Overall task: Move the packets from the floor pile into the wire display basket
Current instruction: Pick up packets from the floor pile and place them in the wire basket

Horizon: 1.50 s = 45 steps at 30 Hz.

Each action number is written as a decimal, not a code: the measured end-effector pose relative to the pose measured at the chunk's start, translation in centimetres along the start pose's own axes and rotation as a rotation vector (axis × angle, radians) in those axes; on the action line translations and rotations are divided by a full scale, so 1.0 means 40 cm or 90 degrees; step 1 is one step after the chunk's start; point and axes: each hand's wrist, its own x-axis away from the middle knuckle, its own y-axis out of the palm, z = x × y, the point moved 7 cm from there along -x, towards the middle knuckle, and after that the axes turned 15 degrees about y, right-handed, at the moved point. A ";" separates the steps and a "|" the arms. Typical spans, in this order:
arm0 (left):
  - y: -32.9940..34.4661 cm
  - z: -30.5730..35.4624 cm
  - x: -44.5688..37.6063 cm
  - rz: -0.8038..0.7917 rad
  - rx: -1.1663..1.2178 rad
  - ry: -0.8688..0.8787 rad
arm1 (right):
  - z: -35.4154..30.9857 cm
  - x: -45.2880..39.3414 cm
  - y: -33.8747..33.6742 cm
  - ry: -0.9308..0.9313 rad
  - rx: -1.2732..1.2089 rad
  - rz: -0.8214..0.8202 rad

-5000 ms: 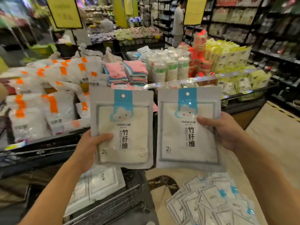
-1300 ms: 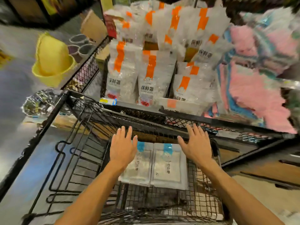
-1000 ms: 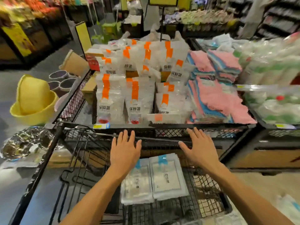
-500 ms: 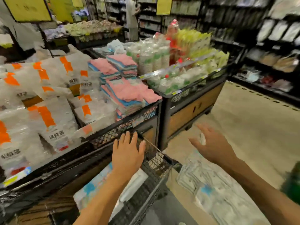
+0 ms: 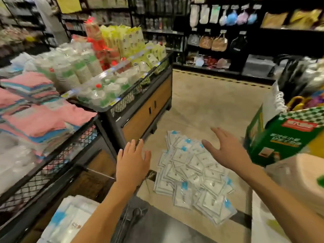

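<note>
A pile of several white packets with blue tops (image 5: 192, 174) lies on the tan floor at centre right. My right hand (image 5: 226, 149) hovers above the pile with fingers spread, holding nothing. My left hand (image 5: 132, 162) is held out flat to the left of the pile, fingers straight and empty. At the lower left, white packets (image 5: 70, 220) lie in the wire display basket (image 5: 122, 223), whose rim is partly hidden by my left forearm.
A black mesh display stand (image 5: 57, 160) with pink and blue cloths stands at left. A wooden-fronted stand (image 5: 145, 109) with cups is behind it. A green carton (image 5: 284, 135) and a cardboard box (image 5: 298, 174) sit at right. Dark shelves line the back.
I have turned from the basket toward the floor pile. Both hands left the packets laid in the basket and now reach out empty, the right one over the pile.
</note>
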 end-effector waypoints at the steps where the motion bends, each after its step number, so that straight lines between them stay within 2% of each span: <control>1: 0.021 0.040 -0.031 -0.007 0.002 0.011 | 0.043 -0.023 -0.012 0.011 0.002 0.006; 6: 0.123 0.223 -0.158 -0.046 0.005 0.077 | 0.260 -0.108 -0.049 0.088 0.008 0.015; 13: 0.252 0.343 -0.298 -0.097 0.031 0.143 | 0.487 -0.168 -0.055 0.207 0.007 0.025; 21: 0.424 0.356 -0.518 -0.190 0.048 0.229 | 0.611 -0.237 0.007 0.340 0.011 0.025; 28: 0.619 0.298 -0.707 -0.250 0.043 0.268 | 0.658 -0.341 0.118 0.430 0.034 0.012; 32: 0.761 0.262 -0.799 -0.279 0.046 0.281 | 0.688 -0.438 0.244 0.456 0.022 -0.005; 36: 0.975 0.241 -0.875 -0.294 0.042 0.279 | 0.779 -0.543 0.440 0.480 0.008 -0.011; 45: 1.683 0.183 -1.019 -0.335 0.018 0.277 | 1.102 -0.727 1.068 0.503 -0.011 -0.019</control>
